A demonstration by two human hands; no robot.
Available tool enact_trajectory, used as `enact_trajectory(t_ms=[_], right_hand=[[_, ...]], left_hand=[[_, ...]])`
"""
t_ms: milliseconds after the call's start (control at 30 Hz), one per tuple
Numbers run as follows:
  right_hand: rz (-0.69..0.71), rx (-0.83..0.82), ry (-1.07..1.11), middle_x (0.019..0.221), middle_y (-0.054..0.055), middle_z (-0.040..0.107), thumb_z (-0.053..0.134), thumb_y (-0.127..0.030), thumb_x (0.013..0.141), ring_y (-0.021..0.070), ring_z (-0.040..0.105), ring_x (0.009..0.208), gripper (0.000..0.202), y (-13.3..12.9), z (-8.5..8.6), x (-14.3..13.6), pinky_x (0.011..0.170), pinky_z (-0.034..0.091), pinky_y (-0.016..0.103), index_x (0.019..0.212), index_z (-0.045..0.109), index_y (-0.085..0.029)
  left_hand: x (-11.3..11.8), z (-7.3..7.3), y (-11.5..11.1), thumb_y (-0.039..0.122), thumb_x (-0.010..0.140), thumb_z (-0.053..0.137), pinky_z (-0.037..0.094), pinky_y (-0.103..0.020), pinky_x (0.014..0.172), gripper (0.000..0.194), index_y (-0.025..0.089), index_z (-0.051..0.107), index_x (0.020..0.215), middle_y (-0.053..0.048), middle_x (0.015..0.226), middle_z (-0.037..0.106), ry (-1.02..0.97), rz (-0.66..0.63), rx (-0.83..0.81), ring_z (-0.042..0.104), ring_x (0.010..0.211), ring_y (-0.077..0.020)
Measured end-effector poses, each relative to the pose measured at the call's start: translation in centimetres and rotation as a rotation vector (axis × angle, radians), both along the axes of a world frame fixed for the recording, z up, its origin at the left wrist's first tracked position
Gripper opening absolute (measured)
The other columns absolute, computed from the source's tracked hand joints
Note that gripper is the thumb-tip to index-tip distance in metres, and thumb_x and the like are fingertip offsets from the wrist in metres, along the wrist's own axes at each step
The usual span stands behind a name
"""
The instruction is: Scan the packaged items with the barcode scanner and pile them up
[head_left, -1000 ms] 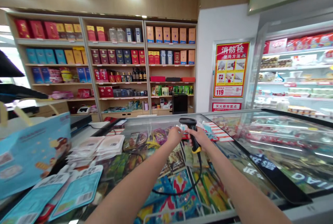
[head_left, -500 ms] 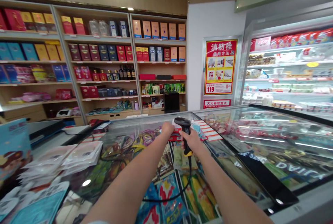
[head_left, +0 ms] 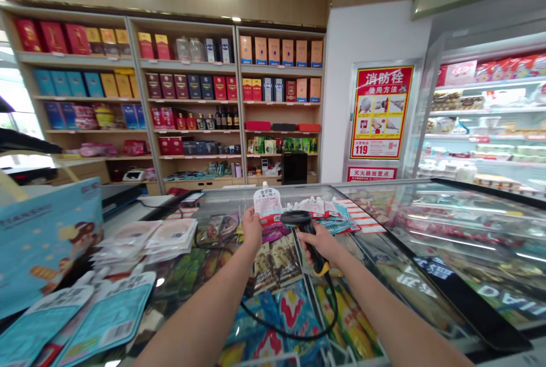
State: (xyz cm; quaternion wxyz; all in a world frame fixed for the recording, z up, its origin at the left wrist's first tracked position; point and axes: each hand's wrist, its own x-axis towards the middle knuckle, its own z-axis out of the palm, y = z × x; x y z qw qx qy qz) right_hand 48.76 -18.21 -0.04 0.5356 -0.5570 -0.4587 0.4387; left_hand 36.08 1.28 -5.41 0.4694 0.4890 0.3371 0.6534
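My left hand (head_left: 252, 230) is closed on the edge of a spouted pouch (head_left: 267, 202), which stands upright with its white-and-pink printed face toward me. In my right hand (head_left: 323, 243) is a black handheld barcode scanner (head_left: 297, 219), gripped by its handle with the head beside the pouch's lower right. A black cable loops from the scanner's base. Just beyond the scanner, a pile of similar spouted pouches (head_left: 341, 216) lies on the glass lid of a chest freezer (head_left: 226, 199). Packaged frozen foods (head_left: 294, 307) show through the glass under my forearms.
At the left are stacked white packets (head_left: 170, 236), blue spouted pouches (head_left: 113, 313) and a light blue printed bag (head_left: 51, 242). A black bar (head_left: 469, 296) crosses the freezer at right. Shelves of boxes (head_left: 191, 88) stand behind, with a lit display fridge (head_left: 490, 122) at right.
My left hand has moved left, away from the pile, with a pouch now raised in view. The scanner has tilted, its head turned toward the pouch. The camera view has shifted left.
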Motion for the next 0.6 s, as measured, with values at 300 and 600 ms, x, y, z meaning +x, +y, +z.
enact_trajectory(t_ms=[300, 600], right_hand=[[-0.064, -0.072, -0.033, 0.047, -0.006, 0.049, 0.061, -0.032, 0.076, 0.0087, 0.046, 0.036, 0.022, -0.5, 0.5, -0.1, 0.035, 0.044, 0.022, 0.069, 0.044, -0.020], [-0.050, -0.112, -0.061, 0.046, -0.006, 0.047, 0.061, -0.032, 0.076, 0.0089, 0.045, 0.035, 0.026, -0.6, 0.4, -0.3, 0.036, 0.043, 0.022, 0.064, 0.041, -0.020]], left_hand=[[0.6, 0.5, -0.5, 0.018, 0.075, 0.047, 0.052, -0.027, 0.067, 0.020, 0.016, 0.056, 0.093, -0.003, 0.079, 0.065, -0.090, -0.060, -0.075, 0.063, 0.068, -0.0137], [0.8, -0.7, 0.6, 0.024, 0.074, 0.053, 0.054, -0.031, 0.070, 0.024, 0.017, 0.057, 0.097, -0.004, 0.081, 0.065, -0.074, -0.094, -0.043, 0.064, 0.073, -0.0161]])
